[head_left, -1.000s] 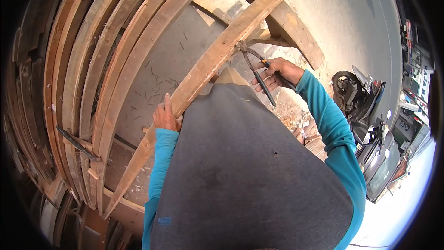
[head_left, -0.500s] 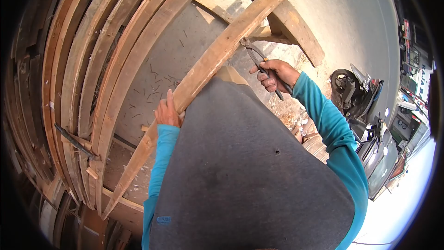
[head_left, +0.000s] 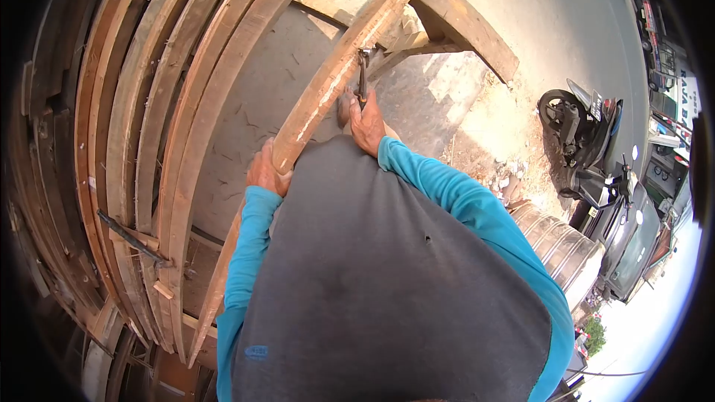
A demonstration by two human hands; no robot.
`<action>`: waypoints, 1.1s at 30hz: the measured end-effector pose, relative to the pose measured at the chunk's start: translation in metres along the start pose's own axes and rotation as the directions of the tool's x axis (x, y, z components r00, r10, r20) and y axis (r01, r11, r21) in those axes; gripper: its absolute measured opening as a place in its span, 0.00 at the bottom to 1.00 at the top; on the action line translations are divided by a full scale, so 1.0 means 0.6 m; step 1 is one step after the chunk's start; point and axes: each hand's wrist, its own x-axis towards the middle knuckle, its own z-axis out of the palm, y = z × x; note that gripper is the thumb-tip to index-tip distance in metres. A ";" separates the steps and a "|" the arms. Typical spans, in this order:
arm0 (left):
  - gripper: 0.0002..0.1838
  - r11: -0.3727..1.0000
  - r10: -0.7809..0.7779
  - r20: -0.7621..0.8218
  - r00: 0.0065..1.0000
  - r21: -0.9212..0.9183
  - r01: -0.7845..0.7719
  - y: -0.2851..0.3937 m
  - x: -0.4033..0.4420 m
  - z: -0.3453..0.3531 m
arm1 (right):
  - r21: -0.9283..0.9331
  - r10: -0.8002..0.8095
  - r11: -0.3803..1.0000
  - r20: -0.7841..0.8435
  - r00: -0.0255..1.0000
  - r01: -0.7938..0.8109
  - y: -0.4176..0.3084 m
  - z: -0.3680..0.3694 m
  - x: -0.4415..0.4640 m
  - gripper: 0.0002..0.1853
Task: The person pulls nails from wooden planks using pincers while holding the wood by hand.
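Observation:
Near the middle, my right hand (head_left: 367, 125) is closed round the handles of dark pincers (head_left: 363, 78). The pincers' jaws are at the edge of a long wooden beam (head_left: 328, 78) that runs diagonally up to the right. Whether they grip a nail is too small to tell. My left hand (head_left: 266, 171) is wrapped round the beam's lower part, with some of its fingers hidden. A pale, rough strip shows along the beam's face.
Several curved planks (head_left: 201, 89) stand at the left, with a dark metal bar (head_left: 134, 238) across them. Another plank (head_left: 469, 18) crosses behind the beam. Loose nails lie on the floor (head_left: 246, 104). A motorcycle (head_left: 573, 130) is parked at the right, near a ribbed drum (head_left: 555, 246).
My right hand and the pincers have swung left and in towards my body, and the handles have closed together. The beam has rolled, showing its rough edge, and shifted left at the top.

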 end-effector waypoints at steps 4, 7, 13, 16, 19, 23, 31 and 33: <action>0.46 0.999 -0.011 -0.003 1.000 -0.038 0.011 0.002 0.004 -0.004 | 0.228 0.312 0.867 0.445 0.840 -0.443 -0.040 -0.112 0.031 0.13; 0.47 0.998 -0.058 0.018 0.998 -0.024 0.059 0.015 0.003 -0.008 | 0.364 0.305 0.700 0.626 0.718 -0.615 -0.052 -0.195 0.050 0.18; 0.49 0.996 -0.092 0.005 0.996 0.022 0.092 0.024 0.002 -0.010 | 0.086 0.392 0.738 0.753 0.529 -0.670 -0.063 -0.256 0.131 0.31; 0.50 0.989 -0.137 0.015 0.990 0.055 0.136 0.034 -0.002 -0.016 | -0.003 0.396 0.752 0.801 0.448 -0.659 -0.077 -0.272 0.168 0.31; 0.51 0.982 -0.164 0.015 0.986 0.097 0.161 0.038 -0.003 -0.012 | -0.054 0.408 0.733 0.833 0.374 -0.678 -0.096 -0.295 0.206 0.30; 0.52 0.978 -0.175 0.000 0.985 0.117 0.173 0.040 -0.007 -0.010 | -0.151 0.401 0.761 0.874 0.275 -0.631 -0.091 -0.312 0.258 0.30; 0.53 0.984 -0.124 -0.056 0.991 0.123 0.130 0.035 -0.010 0.001 | 0.121 0.400 0.253 0.890 0.218 -0.960 -0.091 -0.257 0.167 0.14; 0.53 0.985 -0.136 -0.021 0.991 0.106 0.137 0.037 -0.010 -0.007 | 0.409 0.447 0.187 0.774 0.448 -0.893 -0.111 -0.186 0.088 0.12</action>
